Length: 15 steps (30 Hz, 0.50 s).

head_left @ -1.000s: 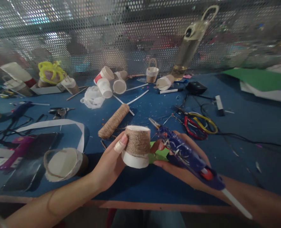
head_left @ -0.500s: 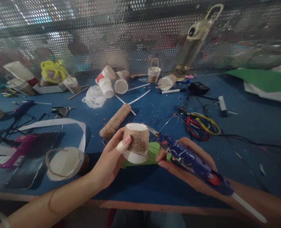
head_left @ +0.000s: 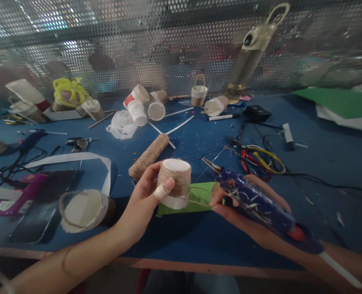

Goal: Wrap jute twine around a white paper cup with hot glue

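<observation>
My left hand (head_left: 147,196) grips a small paper cup (head_left: 176,202) wound with brown twine, its white base band showing below the winding. The thumb, with a pale bandage on it, presses on the twine. In my right hand (head_left: 245,216) is a blue glue gun (head_left: 254,200), its metal nozzle pointing up and left, a little apart from the cup. A strand of twine (head_left: 199,202) runs from the cup to my right fingertips, which pinch it. A green paper piece (head_left: 168,210) lies under the cup. Behind it rests a twine roll (head_left: 150,155).
Left of my hands stands a cup basket (head_left: 83,210) beside a dark phone (head_left: 43,208). Scissors (head_left: 266,159) and cables lie to the right. Paper cups (head_left: 137,112), a marker (head_left: 223,117) and a tall bottle (head_left: 245,61) are farther back, before a perforated metal screen (head_left: 174,36).
My right hand has moved right with the glue gun, drawing the nozzle away from the cup's rim. More of the twine strand shows. The cup has shifted slightly left and tilted.
</observation>
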Tool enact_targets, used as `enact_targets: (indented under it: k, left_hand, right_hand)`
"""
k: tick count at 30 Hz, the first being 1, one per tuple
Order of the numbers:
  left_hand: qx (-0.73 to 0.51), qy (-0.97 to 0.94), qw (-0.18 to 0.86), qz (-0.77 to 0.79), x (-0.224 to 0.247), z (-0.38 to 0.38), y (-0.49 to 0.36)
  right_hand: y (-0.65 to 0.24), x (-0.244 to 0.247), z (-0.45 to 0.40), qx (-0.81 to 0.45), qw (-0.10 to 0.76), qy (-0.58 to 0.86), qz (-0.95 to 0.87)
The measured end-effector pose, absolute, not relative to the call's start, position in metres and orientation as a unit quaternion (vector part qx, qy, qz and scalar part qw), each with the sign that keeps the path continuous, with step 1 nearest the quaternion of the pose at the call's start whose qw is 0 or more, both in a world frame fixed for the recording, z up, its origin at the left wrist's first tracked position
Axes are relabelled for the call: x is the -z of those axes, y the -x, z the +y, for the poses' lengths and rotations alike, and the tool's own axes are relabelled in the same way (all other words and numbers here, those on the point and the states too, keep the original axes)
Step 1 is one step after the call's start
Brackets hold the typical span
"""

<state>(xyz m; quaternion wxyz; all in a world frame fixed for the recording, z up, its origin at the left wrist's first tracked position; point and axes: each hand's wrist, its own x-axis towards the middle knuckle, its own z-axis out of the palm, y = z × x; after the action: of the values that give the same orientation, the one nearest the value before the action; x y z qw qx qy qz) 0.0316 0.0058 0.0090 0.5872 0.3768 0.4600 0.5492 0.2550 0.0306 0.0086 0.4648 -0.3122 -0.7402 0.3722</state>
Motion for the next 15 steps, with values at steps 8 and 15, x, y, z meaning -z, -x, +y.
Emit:
enact_targets:
  k: [8, 15]
  left_hand:
    - [-0.542, -0.360, 0.601, 0.464, -0.0101, 0.0052, -0.0303]
    - [-0.538, -0.305, 0.644, 0.450, -0.0073, 0.0054, -0.0300]
  right_hand:
    - [-0.2551, -0.0084, 0.0326, -0.387, 0.437, 0.383, -0.716]
    - [-0.2536, -0.0027, 0.0367, -0.436, 0.406, 0.417, -0.686]
